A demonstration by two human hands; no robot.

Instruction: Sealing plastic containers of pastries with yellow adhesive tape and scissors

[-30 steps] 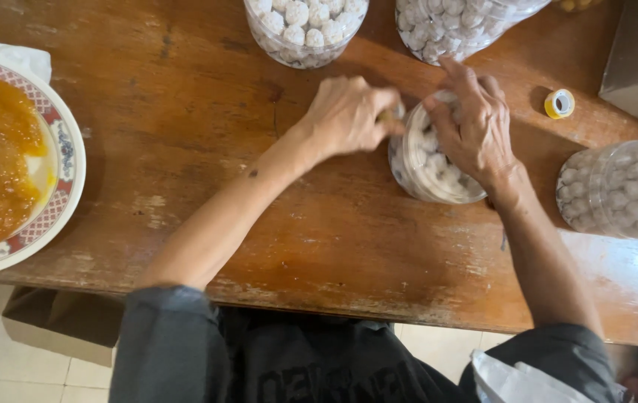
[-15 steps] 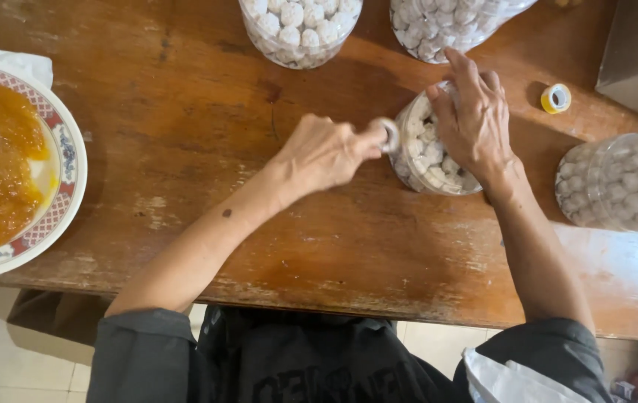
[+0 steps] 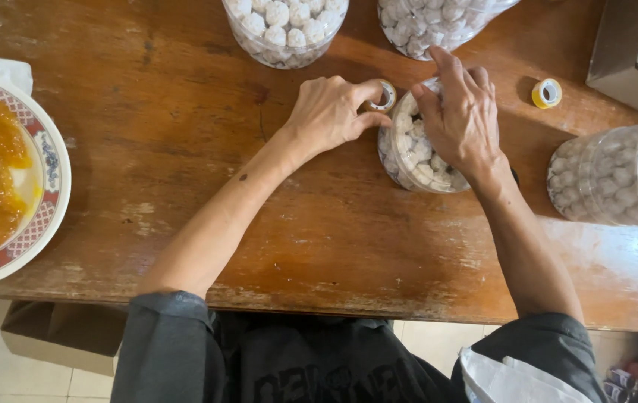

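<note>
Two bare hands worked at one clear jar [image 3: 412,160] of small white sweets on the wooden desk [image 3: 184,149]. The left hand [image 3: 328,113] had its grip pinched on a small roll of clear tape [image 3: 386,95], thumb and forefinger closed round the ring, which sat just beside the jar's upper left rim. The right hand [image 3: 464,119] lay spread over the top of the jar, palm down and fingers fanned across the lid, pressing on it rather than pinching it. The jar stood upright near the middle of the desk, between the two forearms. Behind it, at the far edge, stood two more jars [image 3: 285,30] of the same white sweets, and a fourth jar [image 3: 617,179] lay on its side to the right. A yellow roll of tape [image 3: 547,92] rested apart, right of the right hand, near a metal tin [image 3: 621,52] holding yellow filling. At the far left sat a patterned bowl [image 3: 54,179] of orange jam.
</note>
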